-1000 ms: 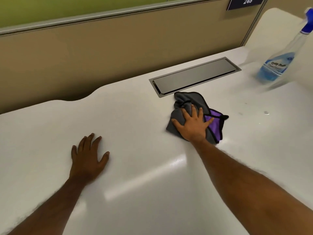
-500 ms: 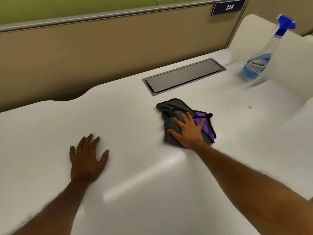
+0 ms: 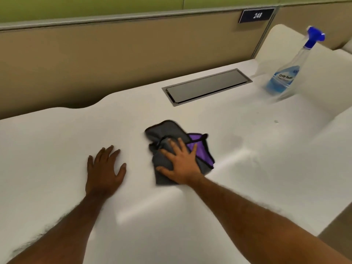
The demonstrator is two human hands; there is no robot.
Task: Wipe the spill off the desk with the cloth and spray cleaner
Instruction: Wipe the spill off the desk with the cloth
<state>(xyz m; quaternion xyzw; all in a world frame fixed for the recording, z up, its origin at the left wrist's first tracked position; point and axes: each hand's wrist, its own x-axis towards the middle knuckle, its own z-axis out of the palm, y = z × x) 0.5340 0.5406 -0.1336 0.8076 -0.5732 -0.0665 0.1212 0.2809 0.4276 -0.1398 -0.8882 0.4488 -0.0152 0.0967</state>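
A crumpled grey and purple cloth (image 3: 167, 134) lies on the white desk (image 3: 57, 140) near its middle. My right hand (image 3: 181, 164) presses flat on the cloth with spread, straight fingers. My left hand (image 3: 105, 172) rests flat on the bare desk just left of the cloth, fingers spread, holding nothing. The spray cleaner (image 3: 289, 73), a clear bottle with blue liquid and a blue trigger head, stands at the far right of the desk, away from both hands. A small droplet (image 3: 276, 121) sits on the desk right of the cloth.
A grey metal cable hatch (image 3: 207, 86) is set flush into the desk behind the cloth. A tan partition (image 3: 114, 60) with a sign reading 248 (image 3: 257, 15) runs along the back. The desk's right edge (image 3: 323, 216) drops off at the lower right.
My right hand has slid the cloth leftward and nearer to me, closing the gap to my left hand. The left hand stayed flat in place.
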